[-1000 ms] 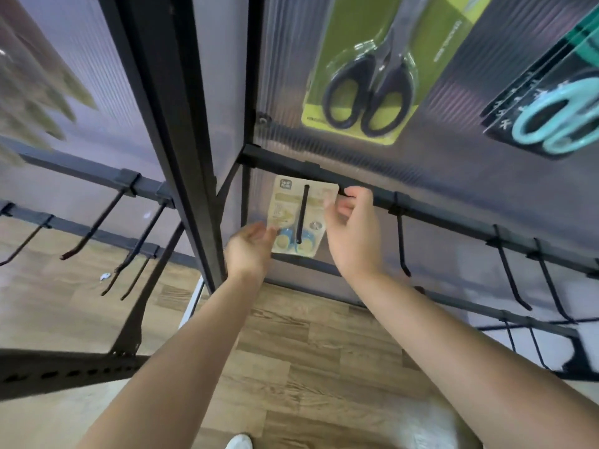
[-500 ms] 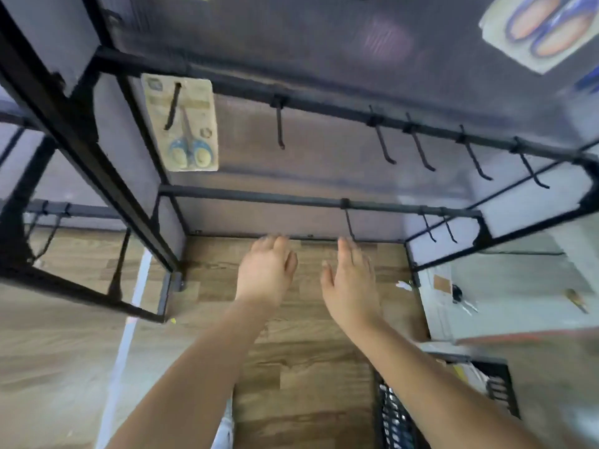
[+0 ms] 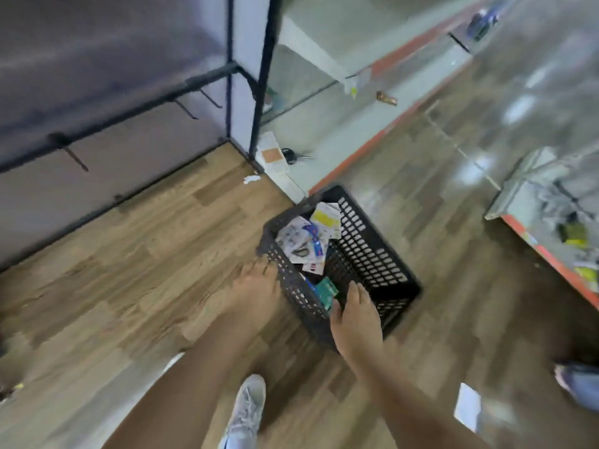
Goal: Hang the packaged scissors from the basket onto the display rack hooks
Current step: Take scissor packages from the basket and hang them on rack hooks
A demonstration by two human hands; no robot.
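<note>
1. Packaged scissors point(image 3: 304, 241) are heaped in the black perforated plastic basket point(image 3: 372, 254) on the wood-look floor.
2. The left hand point(image 3: 256, 286) is held relaxed, empty, beside the basket.
3. The right hand point(image 3: 356, 322), seemingly empty through blur, is extended flat over the basket's near rim.

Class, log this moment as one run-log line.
phase: reaching | left hand: open, by basket rim | right hand: open, over basket | packs: in basket
</note>
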